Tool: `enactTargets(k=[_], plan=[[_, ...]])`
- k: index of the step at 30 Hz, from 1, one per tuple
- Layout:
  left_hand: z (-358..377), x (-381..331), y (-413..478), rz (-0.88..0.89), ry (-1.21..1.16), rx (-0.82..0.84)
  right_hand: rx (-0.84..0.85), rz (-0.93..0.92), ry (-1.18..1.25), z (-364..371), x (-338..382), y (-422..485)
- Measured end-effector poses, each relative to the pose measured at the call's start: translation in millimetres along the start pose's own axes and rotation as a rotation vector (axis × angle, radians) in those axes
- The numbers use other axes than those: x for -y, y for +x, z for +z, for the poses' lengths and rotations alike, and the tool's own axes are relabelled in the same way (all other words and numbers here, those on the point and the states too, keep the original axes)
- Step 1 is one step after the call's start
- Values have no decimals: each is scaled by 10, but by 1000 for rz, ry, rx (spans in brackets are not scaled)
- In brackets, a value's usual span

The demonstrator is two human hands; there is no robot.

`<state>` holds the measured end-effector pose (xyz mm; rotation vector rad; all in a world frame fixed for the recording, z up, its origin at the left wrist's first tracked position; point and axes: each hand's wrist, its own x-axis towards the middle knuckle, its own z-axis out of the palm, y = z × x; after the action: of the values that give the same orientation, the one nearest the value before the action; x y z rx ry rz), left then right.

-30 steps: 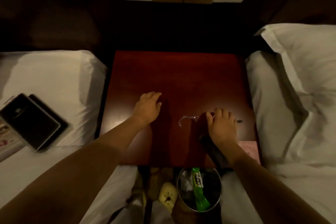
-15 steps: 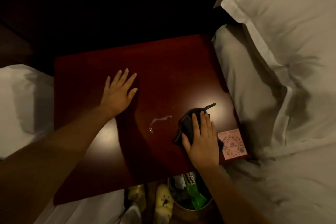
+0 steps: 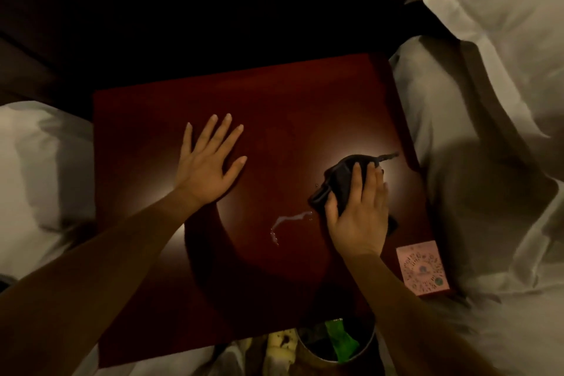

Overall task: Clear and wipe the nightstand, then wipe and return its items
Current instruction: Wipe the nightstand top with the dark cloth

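The dark red nightstand (image 3: pixel 274 107) fills the middle of the view between two beds. My right hand (image 3: pixel 357 217) presses a dark cloth (image 3: pixel 338 180) flat on its right side, fingers over the cloth. A thin streak of liquid (image 3: pixel 290 220) lies on the wood just left of that hand. My left hand (image 3: pixel 207 162) rests flat on the top, fingers spread, holding nothing. A pink card (image 3: pixel 422 272) with a round pattern sits at the nightstand's near right corner.
White pillows and bedding (image 3: pixel 488 101) border the right side; another white bed (image 3: pixel 36 177) borders the left. A metal bin (image 3: pixel 366 348) with green wrappers (image 3: pixel 341 342) stands on the floor below the near edge, next to a yellow slipper (image 3: pixel 280 345).
The camera has swung right and down, so the wall sockets and the left bed's items left the view. My right hand with the cloth slid right, away from the liquid streak. My left hand spread flat.
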<state>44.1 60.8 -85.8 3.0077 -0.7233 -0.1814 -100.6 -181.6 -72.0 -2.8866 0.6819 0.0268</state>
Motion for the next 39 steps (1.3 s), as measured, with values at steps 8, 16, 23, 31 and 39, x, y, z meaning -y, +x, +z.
enactTargets(k=[8,16,23,31,39], plan=[[3,-9,3,7,3,-10,-39,-13,64,29,235,661],[26,4,11,26,-24,-27,-79,-44,85,37,462,1452],[43,31,6,63,-37,-77,-78,-76,106,8,655,1919],[11,19,10,50,-40,-10,-56,-239,108,-13,797,2083],[20,20,-3,59,-51,-13,-2,-426,67,22,827,1883]])
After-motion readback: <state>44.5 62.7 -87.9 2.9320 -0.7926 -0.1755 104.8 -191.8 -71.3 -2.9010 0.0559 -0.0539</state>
